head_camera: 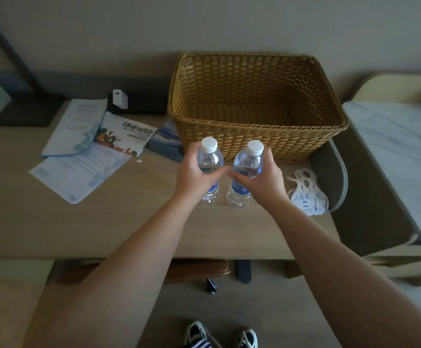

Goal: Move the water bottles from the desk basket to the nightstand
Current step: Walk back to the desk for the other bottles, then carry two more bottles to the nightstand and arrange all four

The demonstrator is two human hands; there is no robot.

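Bottles both in hand: my left hand [192, 172] wraps the left bottle [209, 162], right hand [262, 177] the right bottle [248, 164], upright just at 6 o'clock of the empty basket [254, 136]. Keep 'em vertical, squeeze mid-body w/o crushing, swing toward 3 o'clock.

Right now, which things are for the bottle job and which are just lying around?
For the job:
- left bottle, in the left hand
- right bottle, in the right hand
- wicker basket, nothing visible inside

Just lying about:
- leaflets
- white charger
- white paper tag
- marble-look top
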